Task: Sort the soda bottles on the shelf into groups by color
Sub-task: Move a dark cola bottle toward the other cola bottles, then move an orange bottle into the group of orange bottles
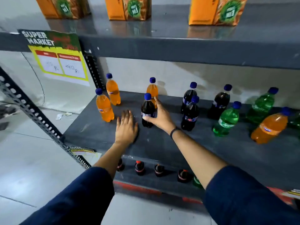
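Green bottle [295, 121] cut by right edge; price sign [62, 65] blurred.

A dark grey metal shelving unit [162, 143] filled most of the frame, its perforated upright [32, 111] slanting across the lower left. A pale wall [162, 70] showed behind the middle tier. Light grey floor tiles [32, 159] spread across the lower left. A "SUPER MARKET" price sign [58, 57] hung at upper left, and orange cartons [128, 8] stood along the top tier.
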`<action>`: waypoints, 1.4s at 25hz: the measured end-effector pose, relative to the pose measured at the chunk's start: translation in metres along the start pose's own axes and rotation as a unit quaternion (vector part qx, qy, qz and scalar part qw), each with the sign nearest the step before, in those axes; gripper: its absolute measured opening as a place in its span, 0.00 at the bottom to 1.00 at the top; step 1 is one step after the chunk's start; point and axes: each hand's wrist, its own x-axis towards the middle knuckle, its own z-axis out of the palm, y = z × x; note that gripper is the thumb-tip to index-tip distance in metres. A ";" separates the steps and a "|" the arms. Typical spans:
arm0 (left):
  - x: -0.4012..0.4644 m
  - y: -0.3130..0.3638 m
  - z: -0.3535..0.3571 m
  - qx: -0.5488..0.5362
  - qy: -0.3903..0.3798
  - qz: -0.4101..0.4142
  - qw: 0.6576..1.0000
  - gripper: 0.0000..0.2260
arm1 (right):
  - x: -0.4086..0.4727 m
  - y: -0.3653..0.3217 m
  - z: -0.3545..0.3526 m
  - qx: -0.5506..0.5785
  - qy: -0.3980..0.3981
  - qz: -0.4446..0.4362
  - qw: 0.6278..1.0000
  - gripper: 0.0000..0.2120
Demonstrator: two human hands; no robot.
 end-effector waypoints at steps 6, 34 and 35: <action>0.004 -0.014 0.027 0.022 -0.042 0.010 0.999 0.27 | -0.001 0.008 0.011 0.019 0.063 0.041 0.997 0.31; 0.006 -0.018 0.028 0.013 -0.027 0.020 0.999 0.24 | -0.158 0.092 -0.186 -0.058 0.539 0.105 0.834 0.35; 0.006 -0.017 0.029 0.012 -0.027 0.021 0.999 0.24 | -0.153 0.102 -0.201 -0.056 0.542 0.140 0.827 0.39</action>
